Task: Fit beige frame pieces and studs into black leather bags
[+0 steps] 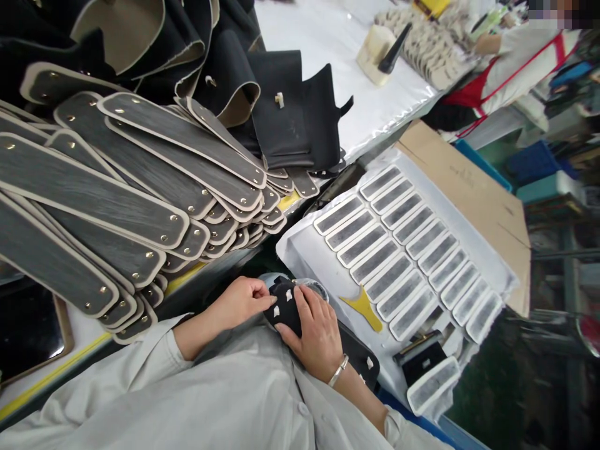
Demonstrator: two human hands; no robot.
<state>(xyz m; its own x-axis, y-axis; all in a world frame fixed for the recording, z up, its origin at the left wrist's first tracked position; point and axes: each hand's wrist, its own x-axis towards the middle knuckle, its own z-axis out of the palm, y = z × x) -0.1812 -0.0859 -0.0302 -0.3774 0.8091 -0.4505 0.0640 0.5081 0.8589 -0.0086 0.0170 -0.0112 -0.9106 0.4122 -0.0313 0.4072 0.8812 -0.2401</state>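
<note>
A black strip with rounded ends and small white tabs (pixel 282 304) lies across my lap. My right hand (pixel 315 331), with a bracelet at the wrist, wraps over its middle, thumb on one edge and fingers on the other. The strip's far end (pixel 363 357) shows beyond my wrist. My left hand (pixel 241 304) is closed in a pinch at the near end, thumb and forefinger touching the strip's edge beside a white tab. What lies between those fingertips is too small to make out.
Grey strips with pale edges and metal studs (pixel 140 156) are heaped at left beside black bag pieces (pixel 285 106). At right, small grey panels (pixel 389 275) lie in rows on white sheeting with a yellow tool (pixel 364 309). A cardboard box (pixel 469 187) and another person's sleeve (pixel 520 62) are beyond.
</note>
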